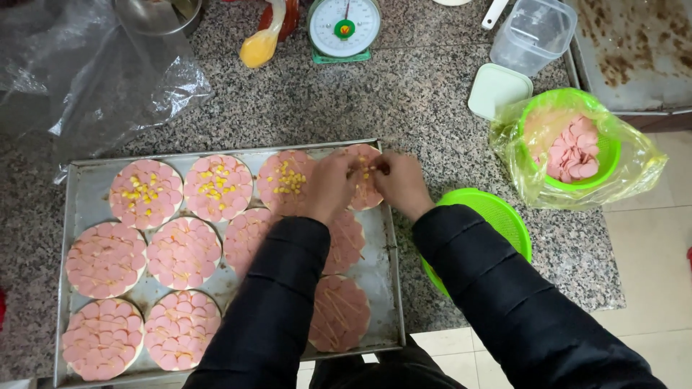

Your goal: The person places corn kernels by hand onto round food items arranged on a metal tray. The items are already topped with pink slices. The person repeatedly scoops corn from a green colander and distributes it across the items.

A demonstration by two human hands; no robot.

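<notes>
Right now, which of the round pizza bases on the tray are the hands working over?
The far-right base in the back row: both hands, left and right, meet above it, with a few corn kernels just landing there.

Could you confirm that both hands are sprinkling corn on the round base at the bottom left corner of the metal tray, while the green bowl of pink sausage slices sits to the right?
Not quite: the head view shows the left hand and right hand over the round base at the top right of the metal tray, not the bottom left. A few corn kernels lie there. The green bowl of sausage slices does sit to the right.
</notes>
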